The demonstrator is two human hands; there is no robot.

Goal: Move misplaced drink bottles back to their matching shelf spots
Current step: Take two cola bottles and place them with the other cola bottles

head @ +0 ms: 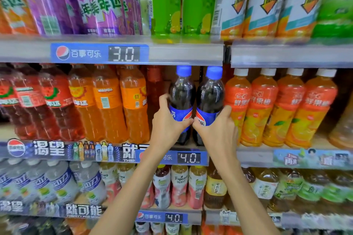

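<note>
Two dark cola bottles with blue caps and blue labels stand side by side on the middle shelf point(219, 151). My left hand point(168, 122) is wrapped around the lower part of the left cola bottle point(181, 91). My right hand point(217, 128) grips the lower part of the right cola bottle point(210, 93). Both bottles are upright, in the gap between the orange soda bottles point(131, 101) on the left and the orange juice bottles point(238, 105) on the right. Their bases are hidden behind my hands and the shelf's price rail.
Purple cans point(103, 4) and green bottles point(166, 4) fill the top shelf. Red soda bottles point(51, 101) stand at the far left of the middle shelf. Below are grey-labelled bottles point(57, 181), pink Tropicana bottles point(179, 185) and tea bottles point(265, 187). Price tags point(189, 157) line the rails.
</note>
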